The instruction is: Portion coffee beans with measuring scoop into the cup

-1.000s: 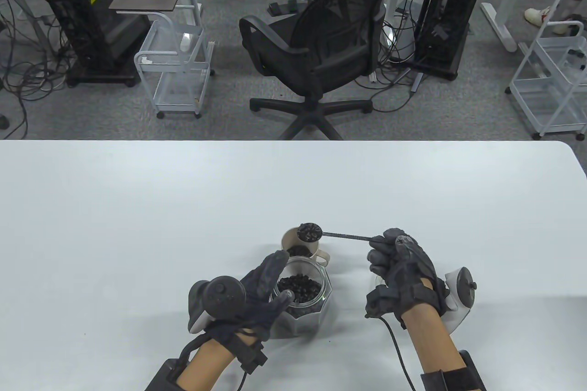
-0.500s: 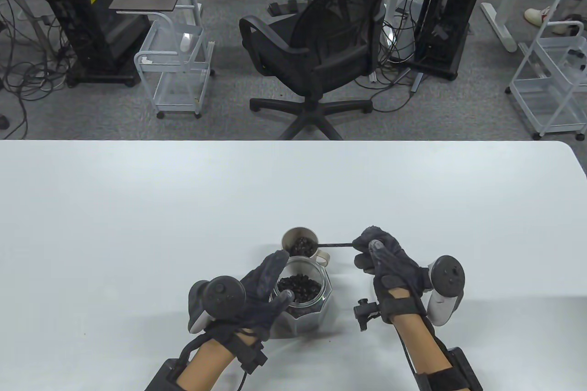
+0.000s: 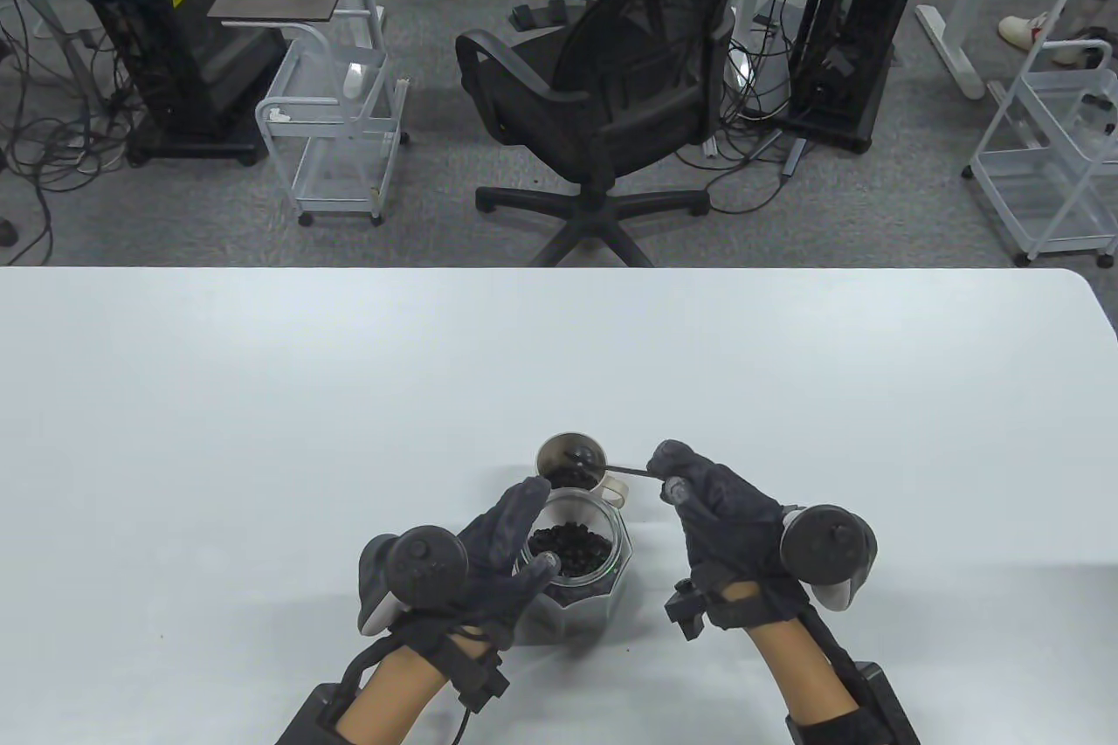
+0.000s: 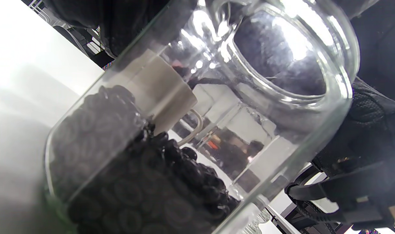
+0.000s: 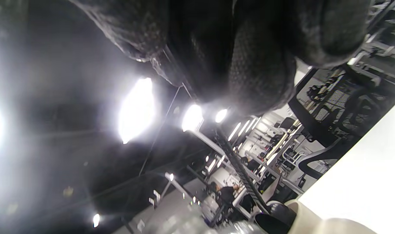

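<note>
A glass jar [image 3: 583, 596] half full of coffee beans [image 3: 572, 551] stands near the table's front edge. My left hand [image 3: 522, 528] grips it from the left, fingers and thumb curled around its mouth. Just behind it is a beige cup [image 3: 548, 457] with beans inside. My right hand [image 3: 674, 476] pinches the thin handle of the black scoop [image 3: 625, 470], and the scoop's bowl is tipped down inside the cup. The left wrist view shows the jar [image 4: 282, 139], its beans [image 4: 135, 182] and the cup [image 4: 158, 94] through the glass. In the right wrist view the scoop handle [image 5: 239, 169] runs down to the cup [image 5: 304, 217].
The white table [image 3: 262, 396] ends at a far edge halfway up the table view. Beyond it stand a black office chair [image 3: 611, 81], white wire carts [image 3: 336, 125] and computer towers on the floor.
My right hand rolled over and moved left toward the cup. The loaded scoop went from level above the cup to tipped inside it, and its beans are now in the cup. The left hand stayed still.
</note>
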